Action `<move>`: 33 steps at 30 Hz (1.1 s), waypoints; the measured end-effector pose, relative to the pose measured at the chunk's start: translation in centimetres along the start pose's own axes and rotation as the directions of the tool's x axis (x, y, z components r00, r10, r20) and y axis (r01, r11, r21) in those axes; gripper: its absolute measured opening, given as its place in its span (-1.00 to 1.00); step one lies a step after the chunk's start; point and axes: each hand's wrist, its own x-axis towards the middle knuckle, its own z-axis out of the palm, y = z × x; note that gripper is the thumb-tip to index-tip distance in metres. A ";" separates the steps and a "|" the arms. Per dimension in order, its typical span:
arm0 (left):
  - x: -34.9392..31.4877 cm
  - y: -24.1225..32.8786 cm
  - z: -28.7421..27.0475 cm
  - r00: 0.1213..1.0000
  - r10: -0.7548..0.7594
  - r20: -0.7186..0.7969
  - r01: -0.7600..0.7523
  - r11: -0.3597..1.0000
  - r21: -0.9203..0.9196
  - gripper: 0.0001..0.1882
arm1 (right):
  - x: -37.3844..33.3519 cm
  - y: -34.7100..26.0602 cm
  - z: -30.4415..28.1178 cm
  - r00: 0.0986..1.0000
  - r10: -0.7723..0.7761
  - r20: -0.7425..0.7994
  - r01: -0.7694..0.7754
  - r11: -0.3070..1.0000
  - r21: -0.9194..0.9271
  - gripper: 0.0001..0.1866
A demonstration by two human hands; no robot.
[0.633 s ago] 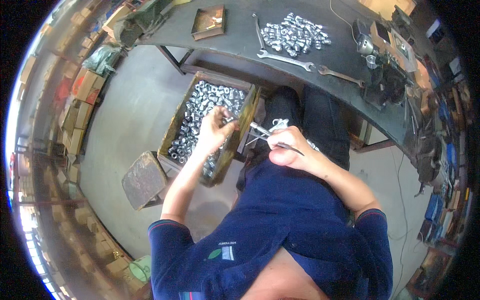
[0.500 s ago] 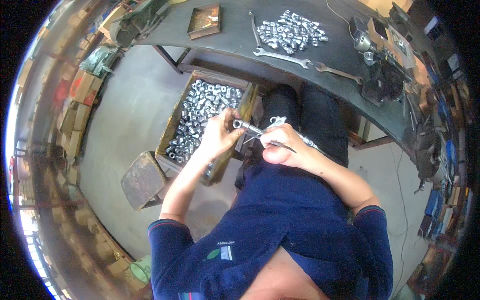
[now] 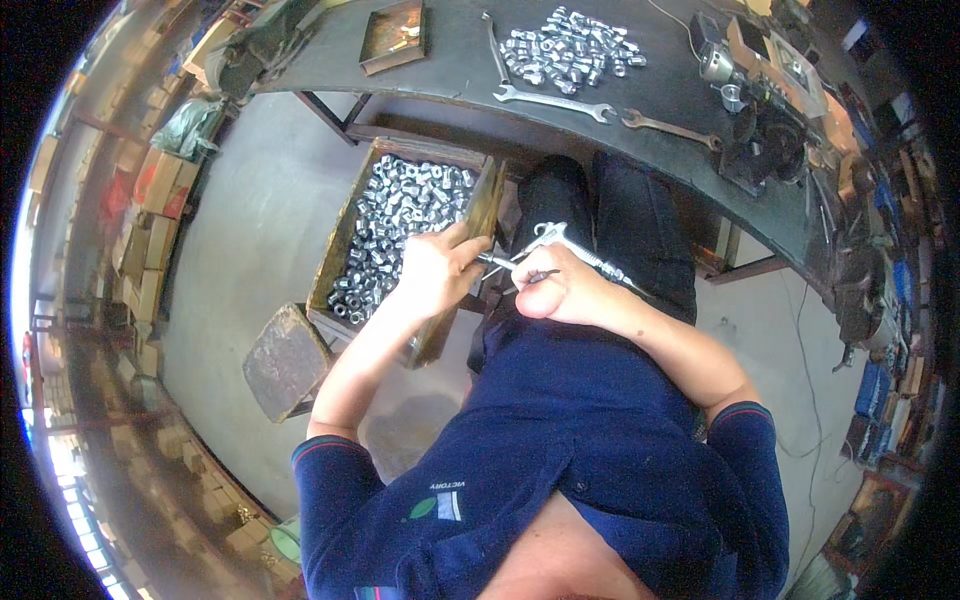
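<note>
A: In the head view, what is held?

B: A metal rod [image 3: 499, 262] is gripped by the closed right hand [image 3: 553, 284]. Its far end is covered by the left hand [image 3: 437, 268], fingers curled; whether anything is pinched there cannot be told. The rod is seen between both hands, near a wooden crate [image 3: 344, 240] of metal fittings [image 3: 392, 212], partly hidden by that hand.

A: Any writing?

B: Small lettering [image 3: 447, 485] is printed beside a green leaf emblem [image 3: 423, 509] on the blue shirt [image 3: 560, 400].
</note>
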 end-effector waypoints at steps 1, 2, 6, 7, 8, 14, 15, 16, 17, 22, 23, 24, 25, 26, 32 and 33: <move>0.0 -0.1 0.1 0.999 0.031 0.015 -0.031 1.000 0.000 -0.63 | -0.1 0.2 0.1 1.000 -0.027 -0.002 0.027 0.999 -0.047 -0.88; 0.1 -0.2 0.1 0.999 0.036 0.026 -0.036 0.999 -0.007 -0.63 | -0.2 0.2 0.1 0.999 -0.054 -0.002 0.054 0.994 -0.093 -0.88; 0.4 0.6 0.6 0.998 -0.063 -0.028 0.060 0.994 -0.092 -0.67 | 0.4 -0.7 -0.9 0.995 0.085 0.047 -0.082 0.995 -0.050 -0.80; 0.5 0.8 0.6 0.991 -0.118 -0.062 0.110 0.986 -0.129 -0.68 | 0.6 -0.8 -0.6 0.996 0.093 0.013 -0.093 0.996 0.018 -0.80; 0.6 0.7 0.6 0.994 -0.101 -0.034 0.097 0.989 -0.109 -0.70 | 0.7 -0.6 -0.3 0.995 0.102 -0.020 -0.100 0.991 0.086 -0.80; 1.5 -0.4 -0.2 0.990 -0.105 0.090 0.132 0.906 -0.403 -0.71 | -0.4 0.8 -0.6 1.000 -0.029 0.004 0.029 0.998 -0.049 -0.84; 1.2 -1.0 0.2 0.992 -0.104 0.073 0.127 0.846 -0.518 -0.66 | -0.5 0.3 -1.0 0.997 -0.073 -0.014 0.072 0.996 -0.053 -0.83; 1.2 -0.1 -0.6 0.835 -0.370 0.408 0.549 0.504 -0.667 -0.65 | -0.6 0.0 -1.4 0.993 -0.115 -0.041 0.112 0.992 -0.060 -0.83; 1.1 -0.2 0.0 0.829 -0.362 0.426 0.549 0.383 -0.743 -0.67 | -0.6 0.2 -1.5 0.990 -0.131 -0.053 0.128 0.990 -0.056 -0.84; 1.0 0.6 1.7 0.842 -0.406 0.354 0.383 -0.010 -0.923 -0.73 | -0.7 -0.2 -2.1 0.997 -0.080 -0.017 0.080 0.997 -0.003 -0.81; 1.1 0.5 1.6 0.841 -0.429 0.329 0.375 0.025 -0.927 -0.74 | -1.0 0.4 -2.0 0.998 -0.052 -0.022 0.052 0.999 0.002 -0.81; 1.1 0.4 1.5 0.839 -0.452 0.302 0.367 0.061 -0.928 -0.74 | -1.4 0.2 -2.3 0.999 -0.016 -0.046 0.017 1.000 0.021 -0.81; 1.1 0.0 1.5 0.820 -0.505 0.270 0.395 0.156 -0.905 -0.73 | -1.9 0.0 -2.6 0.998 0.022 -0.064 -0.019 0.999 0.042 -0.80; 0.9 -0.6 1.6 0.792 -0.550 0.265 0.412 0.161 -0.897 -0.74 | -2.3 -0.2 -2.9 0.995 0.060 -0.081 -0.055 0.996 0.064 -0.80; -0.4 -1.3 1.9 0.838 -0.545 -0.024 0.486 0.767 -0.420 -0.71 | -3.9 -3.4 -4.3 0.976 -0.115 -0.186 0.122 0.992 0.023 -0.73; -0.5 -1.3 2.0 0.838 -0.544 -0.036 0.485 0.775 -0.405 -0.71 | -4.0 -3.8 -4.2 0.967 -0.172 -0.189 0.180 0.984 0.021 -0.72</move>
